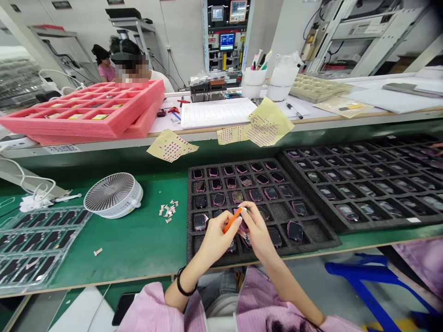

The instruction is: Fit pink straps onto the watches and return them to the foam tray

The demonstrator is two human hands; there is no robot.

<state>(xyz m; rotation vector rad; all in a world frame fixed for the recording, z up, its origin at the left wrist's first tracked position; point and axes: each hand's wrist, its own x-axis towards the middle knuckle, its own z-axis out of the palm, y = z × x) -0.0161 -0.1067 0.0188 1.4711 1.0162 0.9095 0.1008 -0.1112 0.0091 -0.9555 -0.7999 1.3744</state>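
My left hand (218, 233) pinches a slim orange stick-like tool (232, 220); its exact kind I cannot make out. Close against it, my right hand (258, 228) is closed around a small smartwatch body with a pink-purple edge (244, 226), largely covered by the fingers. The upper end of the orange tool meets the right fingertips. Both hands are above a black foam tray (321, 233) whose compartments hold several smartwatch bodies, such as one smartwatch (295, 230) at the front right. Some compartments lie hidden beneath my hands.
A second black foam tray (332, 221) adjoins on the right. Leftward are small pale tabs (168, 211), a white round fan (114, 196) and a clear tray of black parts (38, 249). Pink foam trays (114, 124) rest on the shelf. A blue stool (367, 276) stands at right.
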